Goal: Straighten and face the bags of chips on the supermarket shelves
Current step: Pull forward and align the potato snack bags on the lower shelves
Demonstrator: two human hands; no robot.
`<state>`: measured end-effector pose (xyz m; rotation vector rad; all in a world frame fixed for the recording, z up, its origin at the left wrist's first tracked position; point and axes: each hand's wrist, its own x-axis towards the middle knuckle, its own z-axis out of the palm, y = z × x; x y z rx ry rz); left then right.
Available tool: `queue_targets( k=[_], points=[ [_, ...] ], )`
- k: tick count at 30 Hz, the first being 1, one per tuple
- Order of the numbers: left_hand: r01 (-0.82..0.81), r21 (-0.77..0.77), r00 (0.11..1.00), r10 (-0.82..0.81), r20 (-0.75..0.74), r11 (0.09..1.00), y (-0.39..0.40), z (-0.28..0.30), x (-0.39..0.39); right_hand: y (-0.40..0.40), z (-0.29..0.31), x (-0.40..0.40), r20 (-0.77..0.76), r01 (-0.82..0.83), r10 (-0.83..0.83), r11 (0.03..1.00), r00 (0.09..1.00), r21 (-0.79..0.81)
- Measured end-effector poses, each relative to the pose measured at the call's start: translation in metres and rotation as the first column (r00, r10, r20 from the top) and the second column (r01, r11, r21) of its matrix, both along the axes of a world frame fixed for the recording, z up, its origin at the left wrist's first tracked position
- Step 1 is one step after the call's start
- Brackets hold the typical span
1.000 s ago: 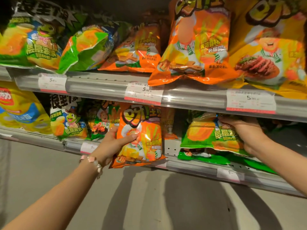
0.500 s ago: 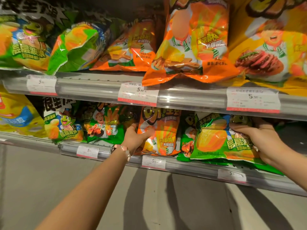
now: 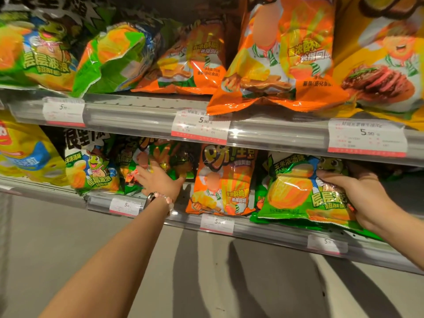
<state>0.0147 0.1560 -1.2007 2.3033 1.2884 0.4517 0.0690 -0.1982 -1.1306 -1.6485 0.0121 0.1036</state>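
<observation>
The right hand (image 3: 358,198) is the grip grasping the green bag (image 3: 305,193) by its right edge, the bag standing upright just right of the orange bag (image 3: 222,182). Left of the orange bag, the left hand (image 3: 158,182) presses relaxed fingers on a dark green bag (image 3: 160,159).

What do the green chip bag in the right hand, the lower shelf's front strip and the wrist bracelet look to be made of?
Green chip bag gripped by the right hand: thin glossy plastic film, judging by glare and creases. Clear front strip of the lower shelf: seemingly transparent plastic, shiny, with white price labels behind it. Pale pink bead bracelet on the left wrist: smooth rounded beads, material unclear.
</observation>
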Motion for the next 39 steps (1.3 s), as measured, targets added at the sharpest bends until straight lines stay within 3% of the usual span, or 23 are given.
queue_targets(
  k=[5, 11, 17, 23, 28, 32, 39],
  points=[
    [0.019, 0.010, 0.999, -0.019, 0.025, 1.000, 0.008, 0.000, -0.006, -0.003, 0.003, -0.004, -0.005, -0.008, 0.008, 1.000, 1.000, -0.013],
    [0.050, 0.016, 0.972, -0.053, 0.229, 0.999, 0.005, 0.002, -0.016, 0.005, 0.007, -0.013, -0.010, -0.032, 0.033, 0.999, 0.999, 0.019],
    [0.150, -0.016, 0.870, -0.125, 0.476, 0.988, -0.003, 0.004, -0.036, 0.031, 0.012, -0.032, -0.027, -0.108, 0.109, 0.994, 0.994, 0.033],
    [0.254, 0.014, 0.748, -0.206, 0.630, 0.967, -0.016, 0.013, -0.071, 0.063, 0.007, -0.060, 0.041, -0.086, 0.085, 0.996, 0.996, 0.020],
    [0.221, 0.082, 0.726, -0.220, 0.651, 0.972, 0.004, 0.020, -0.115, 0.114, 0.001, -0.077, 0.080, -0.142, 0.155, 0.979, 0.985, -0.149],
    [0.180, 0.091, 0.754, -0.197, 0.627, 0.979, 0.034, 0.022, -0.148, 0.172, -0.007, -0.082, 0.073, -0.199, 0.214, 0.964, 0.974, -0.176],
    [0.092, 0.145, 0.780, -0.162, 0.604, 0.985, 0.060, 0.027, -0.171, 0.274, -0.016, -0.076, 0.159, -0.106, 0.182, 0.913, 0.970, -0.394]
  ],
)
